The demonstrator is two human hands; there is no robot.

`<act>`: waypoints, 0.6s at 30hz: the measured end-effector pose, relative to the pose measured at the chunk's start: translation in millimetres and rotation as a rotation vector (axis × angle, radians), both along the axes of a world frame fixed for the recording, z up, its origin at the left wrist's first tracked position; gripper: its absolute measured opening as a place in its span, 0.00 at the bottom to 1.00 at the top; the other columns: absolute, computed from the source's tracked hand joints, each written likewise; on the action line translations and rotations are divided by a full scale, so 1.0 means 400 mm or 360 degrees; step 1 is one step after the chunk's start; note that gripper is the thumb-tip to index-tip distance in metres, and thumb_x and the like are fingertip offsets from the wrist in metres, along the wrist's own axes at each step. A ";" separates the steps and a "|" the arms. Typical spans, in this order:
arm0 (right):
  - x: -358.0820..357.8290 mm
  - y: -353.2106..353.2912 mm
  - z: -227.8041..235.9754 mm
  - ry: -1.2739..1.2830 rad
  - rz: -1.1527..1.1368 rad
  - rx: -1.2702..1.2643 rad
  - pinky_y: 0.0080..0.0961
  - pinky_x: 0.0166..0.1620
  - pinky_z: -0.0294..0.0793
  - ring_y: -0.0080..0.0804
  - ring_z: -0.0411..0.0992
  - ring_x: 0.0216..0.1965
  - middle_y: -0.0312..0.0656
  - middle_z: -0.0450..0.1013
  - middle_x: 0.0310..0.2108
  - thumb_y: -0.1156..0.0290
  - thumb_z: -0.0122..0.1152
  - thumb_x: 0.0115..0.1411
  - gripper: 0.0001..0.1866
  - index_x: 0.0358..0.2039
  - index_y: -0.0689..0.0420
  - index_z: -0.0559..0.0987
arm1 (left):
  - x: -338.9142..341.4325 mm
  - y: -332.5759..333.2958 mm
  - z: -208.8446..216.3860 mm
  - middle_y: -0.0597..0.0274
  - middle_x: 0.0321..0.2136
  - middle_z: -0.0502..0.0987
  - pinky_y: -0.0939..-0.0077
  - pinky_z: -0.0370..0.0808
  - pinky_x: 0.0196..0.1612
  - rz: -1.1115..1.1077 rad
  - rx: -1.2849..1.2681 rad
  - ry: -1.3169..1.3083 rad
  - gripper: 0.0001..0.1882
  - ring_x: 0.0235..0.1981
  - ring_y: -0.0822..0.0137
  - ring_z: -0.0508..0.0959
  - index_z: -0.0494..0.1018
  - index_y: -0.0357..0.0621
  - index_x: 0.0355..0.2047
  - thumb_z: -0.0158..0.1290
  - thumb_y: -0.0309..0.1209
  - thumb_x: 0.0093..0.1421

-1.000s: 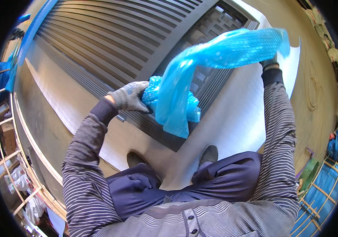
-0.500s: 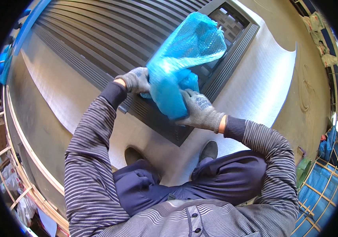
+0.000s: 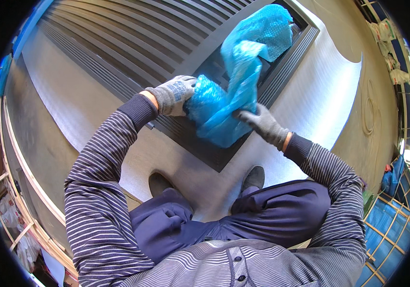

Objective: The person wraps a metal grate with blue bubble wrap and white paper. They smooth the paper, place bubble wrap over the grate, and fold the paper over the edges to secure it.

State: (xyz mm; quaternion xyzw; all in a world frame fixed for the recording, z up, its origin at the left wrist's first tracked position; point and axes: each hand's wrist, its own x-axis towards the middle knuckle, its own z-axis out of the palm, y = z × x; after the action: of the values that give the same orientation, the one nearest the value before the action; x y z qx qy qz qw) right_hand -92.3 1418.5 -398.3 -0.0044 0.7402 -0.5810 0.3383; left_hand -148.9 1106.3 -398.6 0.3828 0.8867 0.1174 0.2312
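A crumpled sheet of blue bubble wrap (image 3: pixel 243 76) stretches over the near right corner of a large dark ribbed panel (image 3: pixel 133 40). At its left edge my left hand (image 3: pixel 176 93), in a grey work glove, is closed on the wrap. My right hand (image 3: pixel 264 125), gloved the same way and slightly blurred, grips the wrap's lower right side with thumb and fingers. Part of the wrap is twisted between the hands, and its far end lies over the panel's cut-out section. Whatever the wrap may cover is hidden.
Pale foam sheeting (image 3: pixel 329 95) lies under the panel and curls up at the right. My shoes (image 3: pixel 252 178) stand on it by the panel's near corner. Wooden frames (image 3: pixel 11 191) line the left side. A blue-backed wooden lattice (image 3: pixel 391 229) stands at the lower right.
The bubble wrap has shifted up and right at its far end and opened out between my hands. My left hand moved slightly right; my right hand moved right along the wrap.
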 end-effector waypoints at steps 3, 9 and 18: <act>0.001 -0.036 -0.009 -0.0027 0.0372 0.0056 0.28 0.52 0.74 0.25 0.75 0.45 0.39 0.79 0.44 0.56 0.65 0.64 0.24 0.52 0.61 0.78 | -0.005 0.004 0.006 0.48 0.64 0.67 0.45 0.52 0.74 -0.0106 0.0050 0.0193 0.36 0.70 0.43 0.58 0.74 0.46 0.60 0.68 0.32 0.48; -0.011 -0.037 -0.036 -0.0125 0.0009 0.0155 0.34 0.52 0.75 0.33 0.77 0.45 0.45 0.80 0.43 0.65 0.59 0.64 0.20 0.51 0.63 0.78 | -0.020 0.056 -0.037 0.44 0.68 0.60 0.44 0.48 0.75 0.0381 0.0758 0.0037 0.46 0.72 0.41 0.54 0.66 0.46 0.65 0.62 0.30 0.40; -0.018 -0.056 -0.079 0.0074 0.0386 0.0576 0.45 0.47 0.76 0.57 0.78 0.43 0.61 0.78 0.38 0.60 0.62 0.60 0.20 0.42 0.66 0.80 | -0.061 0.099 -0.024 0.42 0.69 0.60 0.52 0.49 0.75 -0.0002 -0.0016 -0.0042 0.50 0.73 0.46 0.54 0.58 0.41 0.70 0.63 0.31 0.46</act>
State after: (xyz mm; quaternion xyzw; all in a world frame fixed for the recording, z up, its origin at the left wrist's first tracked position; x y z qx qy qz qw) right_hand -99.4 1396.1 -429.8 -0.0460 0.8341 -0.3936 0.3838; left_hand -173.1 1146.1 -408.1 0.3805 0.8839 0.1179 0.2449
